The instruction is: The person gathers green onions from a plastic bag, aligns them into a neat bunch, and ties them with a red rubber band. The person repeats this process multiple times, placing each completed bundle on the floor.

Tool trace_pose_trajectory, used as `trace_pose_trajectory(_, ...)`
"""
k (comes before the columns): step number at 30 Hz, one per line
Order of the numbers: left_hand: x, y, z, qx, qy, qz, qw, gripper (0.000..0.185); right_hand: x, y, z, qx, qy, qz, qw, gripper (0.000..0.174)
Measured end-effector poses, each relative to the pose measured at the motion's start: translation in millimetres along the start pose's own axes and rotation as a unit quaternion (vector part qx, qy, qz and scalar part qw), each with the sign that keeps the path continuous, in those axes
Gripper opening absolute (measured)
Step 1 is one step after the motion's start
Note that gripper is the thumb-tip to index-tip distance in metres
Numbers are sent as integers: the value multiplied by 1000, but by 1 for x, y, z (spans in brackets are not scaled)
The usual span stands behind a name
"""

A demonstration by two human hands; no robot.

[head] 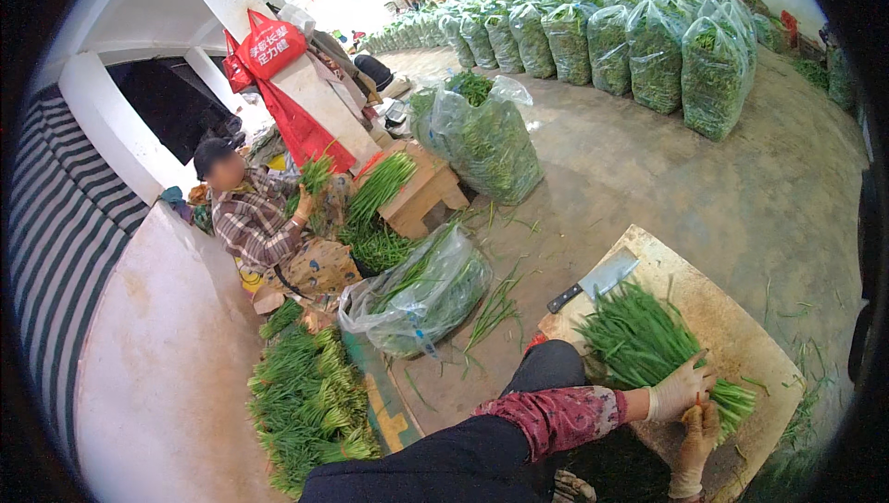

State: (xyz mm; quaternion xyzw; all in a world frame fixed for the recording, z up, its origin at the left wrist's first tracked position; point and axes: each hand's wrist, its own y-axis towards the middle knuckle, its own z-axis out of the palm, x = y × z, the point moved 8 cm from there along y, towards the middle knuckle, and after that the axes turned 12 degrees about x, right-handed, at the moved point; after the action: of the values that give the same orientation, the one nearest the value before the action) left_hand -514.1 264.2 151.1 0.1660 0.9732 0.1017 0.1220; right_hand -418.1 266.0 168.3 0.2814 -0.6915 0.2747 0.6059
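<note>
A bunch of long green leafy stalks (640, 336) lies across a pale, worn board (722, 315) before me, cut ends toward the lower right. My gloved left hand (680, 388) wraps around it near the pale stem ends. Close below, my gloved right hand (696, 437) pinches a thin orange band (698, 399) against the stems; how far the band goes around them is hidden. Beyond the leaf tips rests a cleaver (597, 282), its black handle overhanging the board's left edge.
Banded bunches of greens (312, 399) are piled at left. An open plastic bag (424, 301) of greens lies on the floor. Behind it, a seated person (271, 225) holds greens beside a wooden stool (424, 190). Several filled bags (646, 51) stand in rows farther back.
</note>
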Motion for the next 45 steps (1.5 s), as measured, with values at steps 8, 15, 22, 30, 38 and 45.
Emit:
trace_pose_trajectory(8, -8, -1, 30, 12, -59, 81, 995, 55, -6, -29, 31, 93, -91, 4, 992, 31)
trace_pose_trajectory(15, 2, 5, 69, 3, -77, 108, 991, 69, 10, -26, 26, 59, -39, 5, 997, 25)
trace_pose_trajectory(22, 15, 21, 56, 132, -154, 29, 979, 60, 43, -3, 0, 107, -107, -51, 987, 39)
trace_pose_trajectory(30, 2, 14, -7, 140, -211, 2, 967, 102, -31, 7, -65, 32, -653, 55, 754, 96)
trace_pose_trajectory(38, 4, 17, 9, 178, 40, -29, 983, 98, -105, 23, -97, 97, -604, 137, 779, 79)
trace_pose_trajectory(45, 11, 19, 7, 119, -11, -55, 991, 10, -23, 12, -77, -14, -557, -136, 819, 52)
